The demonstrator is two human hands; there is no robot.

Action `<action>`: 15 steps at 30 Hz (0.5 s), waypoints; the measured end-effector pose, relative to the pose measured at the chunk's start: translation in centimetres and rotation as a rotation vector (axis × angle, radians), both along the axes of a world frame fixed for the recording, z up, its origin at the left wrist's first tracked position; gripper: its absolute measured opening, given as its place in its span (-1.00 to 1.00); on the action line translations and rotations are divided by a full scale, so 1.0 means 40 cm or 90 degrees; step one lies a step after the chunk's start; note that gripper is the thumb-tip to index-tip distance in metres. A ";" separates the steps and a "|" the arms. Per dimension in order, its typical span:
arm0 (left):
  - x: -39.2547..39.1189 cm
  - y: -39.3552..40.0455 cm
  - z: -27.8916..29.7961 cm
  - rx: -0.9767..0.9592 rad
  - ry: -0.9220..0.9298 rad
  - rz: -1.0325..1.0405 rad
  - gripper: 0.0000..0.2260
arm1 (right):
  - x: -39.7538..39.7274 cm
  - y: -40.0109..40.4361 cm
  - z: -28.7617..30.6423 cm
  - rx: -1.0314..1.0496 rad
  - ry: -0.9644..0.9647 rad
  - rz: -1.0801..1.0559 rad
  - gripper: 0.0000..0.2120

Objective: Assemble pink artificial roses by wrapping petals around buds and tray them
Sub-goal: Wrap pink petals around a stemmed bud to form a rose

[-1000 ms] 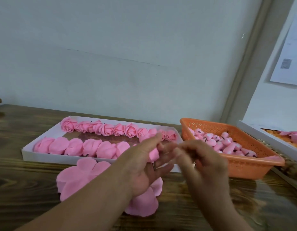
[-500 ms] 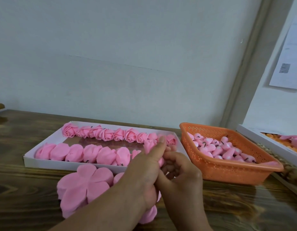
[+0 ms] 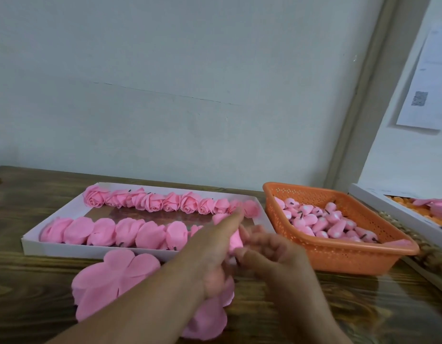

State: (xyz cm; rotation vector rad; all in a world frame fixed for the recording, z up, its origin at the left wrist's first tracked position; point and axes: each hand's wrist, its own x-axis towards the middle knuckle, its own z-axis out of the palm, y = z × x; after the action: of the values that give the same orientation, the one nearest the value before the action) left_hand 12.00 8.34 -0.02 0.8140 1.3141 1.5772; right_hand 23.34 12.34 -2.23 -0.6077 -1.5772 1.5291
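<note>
I hold the half-made rose [image 3: 233, 240] between my hands, just in front of the near right corner of the white tray [image 3: 66, 252]. My left hand [image 3: 210, 254] grips it, forefinger stretched toward the tray; my right hand [image 3: 272, 254] has its fingers curled at the rose's base, though blur hides the exact pinch. The tray's front row of roses [image 3: 115, 232] ends just beyond my left fingertip. Loose petal sheets [image 3: 110, 281] lie under my left forearm, the orange basket of buds [image 3: 339, 254] to the right on the surface [image 3: 28, 294].
</note>
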 end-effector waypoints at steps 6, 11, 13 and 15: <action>-0.053 0.110 0.013 -0.100 0.178 0.104 -0.60 | 0.097 0.116 0.015 0.202 -0.143 -0.339 -0.63; -0.062 0.200 -0.015 -0.180 0.418 0.109 -0.68 | 0.104 0.129 -0.040 0.309 -0.177 -0.442 -0.62; -0.065 0.225 -0.028 -0.203 0.600 0.109 -0.74 | 0.104 0.128 -0.049 0.383 -0.183 -0.466 -0.63; -0.065 0.243 -0.039 -0.227 0.729 0.086 -0.74 | 0.105 0.127 -0.051 0.453 -0.193 -0.478 -0.65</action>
State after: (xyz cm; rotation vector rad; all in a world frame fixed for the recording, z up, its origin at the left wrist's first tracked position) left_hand 9.41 18.04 -1.58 1.4946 2.3896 0.8503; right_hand 27.56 17.44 -4.29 -0.8911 -1.6903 0.2951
